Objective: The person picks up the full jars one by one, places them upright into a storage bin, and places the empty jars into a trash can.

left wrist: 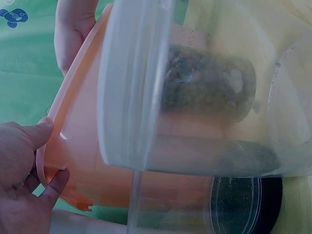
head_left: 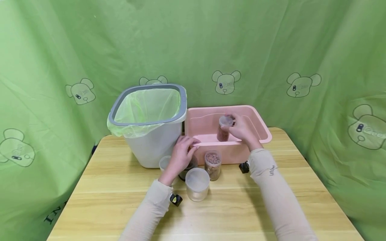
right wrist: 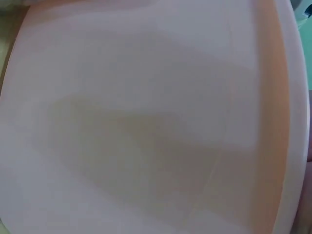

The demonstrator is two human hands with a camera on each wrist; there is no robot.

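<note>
My right hand (head_left: pixel 239 129) grips a lidded clear jar (head_left: pixel 223 134) with reddish-brown contents by its top, inside the pink plastic bin (head_left: pixel 223 154). At the bin's front left corner my left hand (head_left: pixel 182 150) pinches the rim, thumb on one side and fingers on the other, as the left wrist view shows. A jar of brown pellets (head_left: pixel 212 167) stands in front of the bin. Nearer to me is a wide clear jar (head_left: pixel 197 187) with a frosted lid. A dark jar (head_left: pixel 190 165) is partly hidden by my left hand. The right wrist view shows mostly the bin's pink wall (right wrist: pixel 146 122).
A white trash can (head_left: pixel 150 147) with a grey rim and a green liner stands left of the pink bin. Another lidded jar (head_left: pixel 164 163) sits beside my left wrist. A green curtain (head_left: pixel 193 43) hangs behind the wooden table (head_left: pixel 235 214).
</note>
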